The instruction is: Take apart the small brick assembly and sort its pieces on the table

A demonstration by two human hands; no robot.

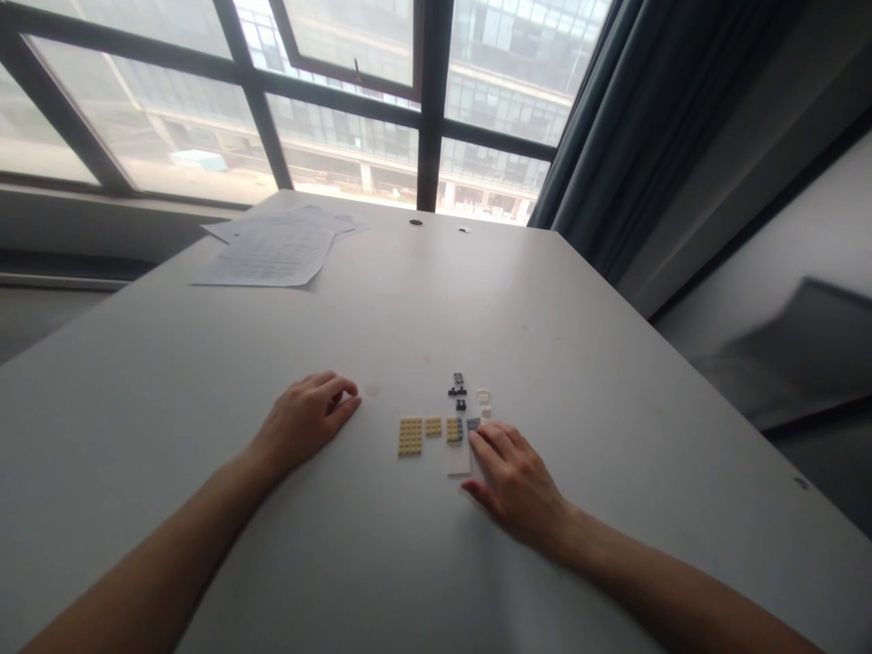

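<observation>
Small building-block plates lie in a cluster on the white table (pixel 204 409). The biggest is a tan studded plate (pixel 410 436), with a smaller tan plate (pixel 433 425) and a tan-and-grey piece (pixel 454 429) to its right. Black pieces (pixel 458 385) and tiny white pieces (pixel 483 397) lie just beyond. A white flat piece (pixel 458 459) lies by my right thumb. My right hand (pixel 516 486) rests flat, fingers stretched, fingertips touching a small grey plate (pixel 472 423). My left hand (pixel 304 420) rests on the table left of the cluster, fingers loosely curled, holding nothing.
Printed paper sheets (pixel 272 250) lie at the far left of the table. Two small round holes (pixel 415 222) sit near the far edge. Beyond are large windows and a dark curtain (pixel 613 136) at the right. A grey wall runs along the right side.
</observation>
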